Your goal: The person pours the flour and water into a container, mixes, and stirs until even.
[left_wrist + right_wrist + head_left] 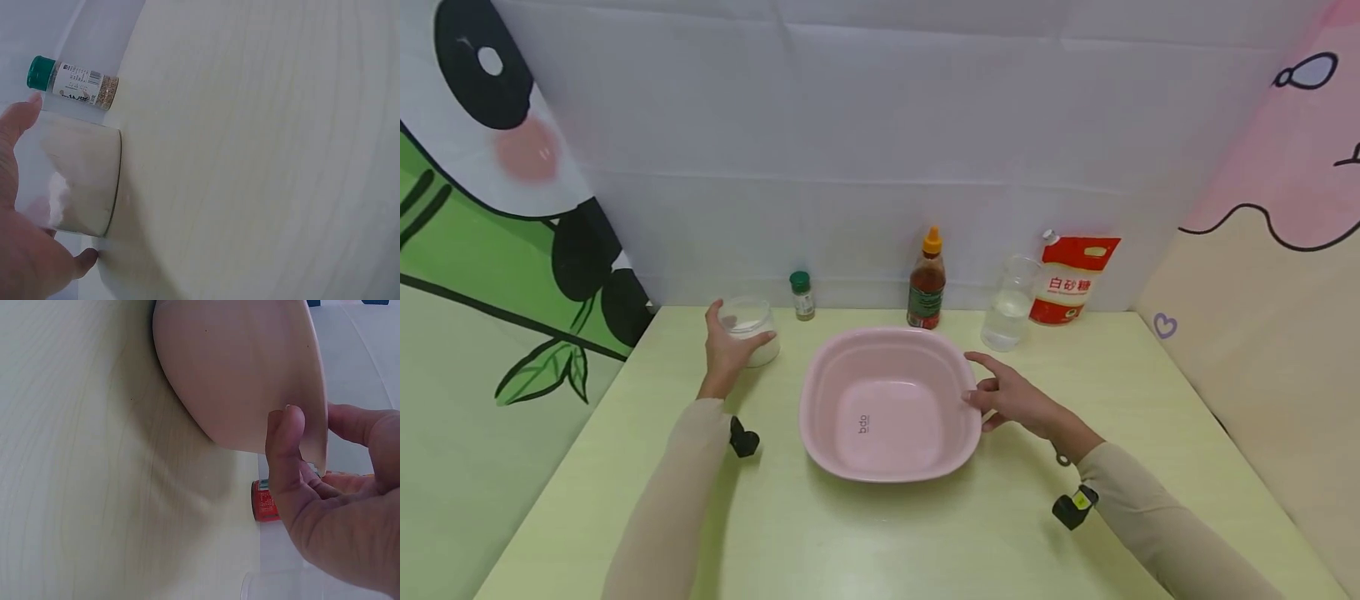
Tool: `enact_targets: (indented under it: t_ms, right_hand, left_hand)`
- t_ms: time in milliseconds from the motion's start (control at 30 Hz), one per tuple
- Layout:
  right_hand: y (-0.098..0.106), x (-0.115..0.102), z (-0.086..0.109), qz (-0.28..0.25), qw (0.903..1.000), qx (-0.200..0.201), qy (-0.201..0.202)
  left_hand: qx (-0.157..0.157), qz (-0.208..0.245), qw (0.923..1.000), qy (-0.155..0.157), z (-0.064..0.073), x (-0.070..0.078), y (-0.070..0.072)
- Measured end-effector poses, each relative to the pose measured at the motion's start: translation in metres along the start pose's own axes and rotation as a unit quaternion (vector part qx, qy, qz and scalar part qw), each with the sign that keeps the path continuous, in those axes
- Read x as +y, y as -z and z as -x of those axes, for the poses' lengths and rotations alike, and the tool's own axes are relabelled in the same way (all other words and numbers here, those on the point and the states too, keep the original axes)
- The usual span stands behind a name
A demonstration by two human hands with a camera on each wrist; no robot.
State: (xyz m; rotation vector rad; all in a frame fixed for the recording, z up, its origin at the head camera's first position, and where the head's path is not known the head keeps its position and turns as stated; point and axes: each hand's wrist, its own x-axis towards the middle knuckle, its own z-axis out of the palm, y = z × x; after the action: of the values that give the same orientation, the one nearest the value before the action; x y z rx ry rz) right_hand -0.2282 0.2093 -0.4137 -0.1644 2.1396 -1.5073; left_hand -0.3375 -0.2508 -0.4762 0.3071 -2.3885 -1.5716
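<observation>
A clear jar (pixel 758 321) of white powder stands at the back left of the table. My left hand (pixel 728 350) grips it from the side, the thumb on its near right and the fingers round its left. In the left wrist view the powder shows through the jar's wall (pixel 84 175). A pink plastic basin (pixel 891 479) sits at the middle of the table with its open side up. At its right edge my right hand (pixel 1011 396) pinches the rim. The right wrist view shows fingers (pixel 287 434) against the basin's outer wall (pixel 237 375).
Along the back stand a green-capped spice bottle (pixel 802 298), a sauce bottle (pixel 927 287) with an orange cap, a clear cup (pixel 1006 312) of clear liquid and a red-and-white spouted pouch (pixel 1067 283). White sheeting (pixel 865 125) rises behind the table.
</observation>
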Motion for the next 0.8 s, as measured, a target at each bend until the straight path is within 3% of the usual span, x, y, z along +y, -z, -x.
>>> enact_targets:
  t_ms: [400, 800]
  right_hand:
    - [-0.001, -0.001, 0.000, 0.008, 1.0000, 0.002, -0.002]
    - [-0.001, 0.000, 0.001, 0.003, 1.0000, -0.005, -0.006]
  left_hand:
    - [0.018, 0.005, 0.9998, 0.000, 0.002, 0.004, 0.005]
    - [0.006, -0.001, 0.9987, -0.050, 0.013, 0.028, 0.023]
